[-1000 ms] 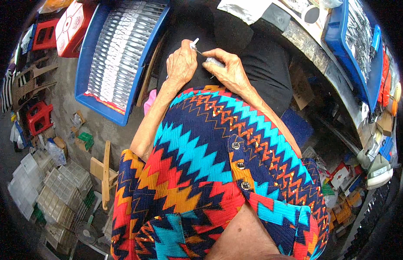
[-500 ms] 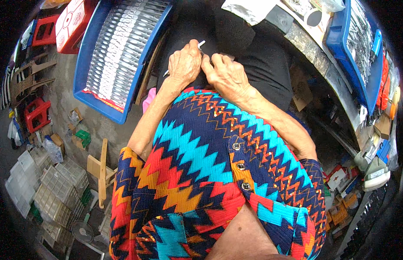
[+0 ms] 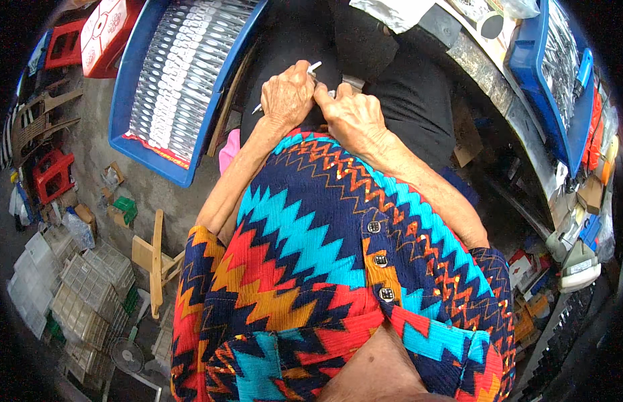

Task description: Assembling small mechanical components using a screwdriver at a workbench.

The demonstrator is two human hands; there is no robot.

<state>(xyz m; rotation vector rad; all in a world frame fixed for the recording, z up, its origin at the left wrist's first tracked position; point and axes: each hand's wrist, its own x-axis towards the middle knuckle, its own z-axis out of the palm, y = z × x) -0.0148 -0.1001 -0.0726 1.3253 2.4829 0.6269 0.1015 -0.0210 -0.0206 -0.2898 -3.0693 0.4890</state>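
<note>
Both hands meet over the lap, close in, likely for control. The left hand (image 3: 288, 97) is curled shut on a thin white stick (image 3: 314, 66); the right hand (image 3: 351, 117) pinches its other end. A blue tray (image 3: 140, 144) lies near on the left.

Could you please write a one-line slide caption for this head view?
Both hands, left hand and right hand, pinch a thin white stick beside a blue tray.
</note>
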